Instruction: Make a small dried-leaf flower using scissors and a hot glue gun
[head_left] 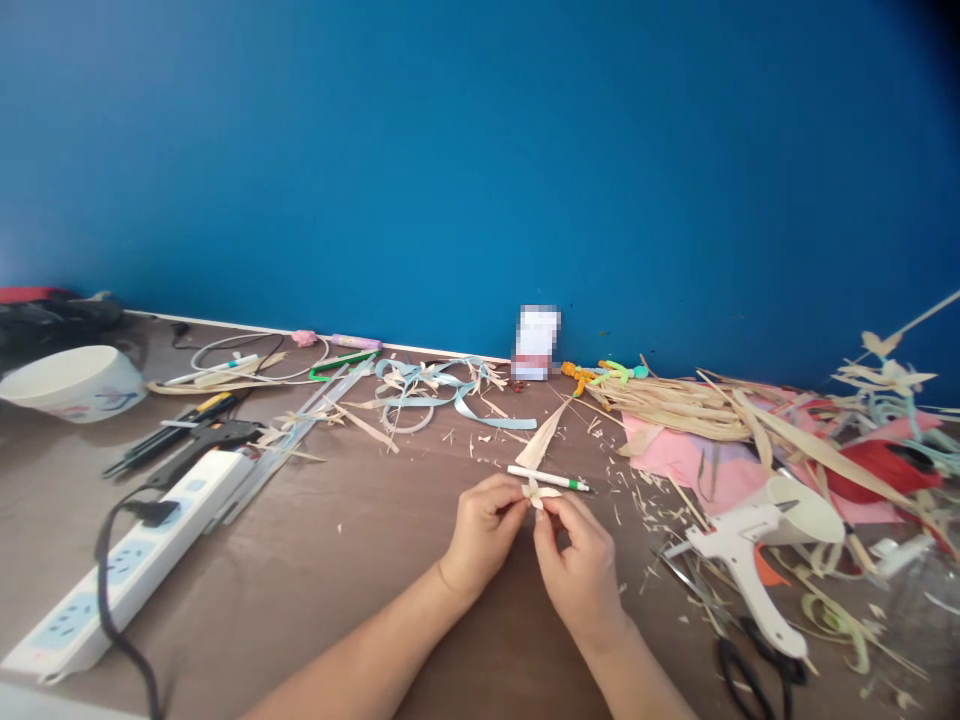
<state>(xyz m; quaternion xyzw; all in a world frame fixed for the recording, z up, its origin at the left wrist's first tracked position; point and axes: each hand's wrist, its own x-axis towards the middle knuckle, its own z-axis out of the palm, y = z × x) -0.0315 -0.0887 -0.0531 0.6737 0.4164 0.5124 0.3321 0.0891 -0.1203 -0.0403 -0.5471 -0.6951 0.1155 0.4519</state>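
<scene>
A small cream flower (535,493) with pointed petals, like dried husk or leaf, is held up between my two hands over the table. My left hand (487,530) pinches its left side with thumb and forefinger. From the other side, my right hand (577,555) grips a petal, also between thumb and fingers. Just beyond the fingertips lies a white pen (549,478) with a green band. A pale dried husk piece (543,440) rests behind the pen.
Left are a power strip (135,560), a black glue gun (206,445) and a white bowl (75,383). Right are a white glue gun (750,570), black-handled scissors (757,665), dried husk strips (675,405) and pink paper (660,455). Light-blue ribbon (487,415) lies near the blue wall (450,180).
</scene>
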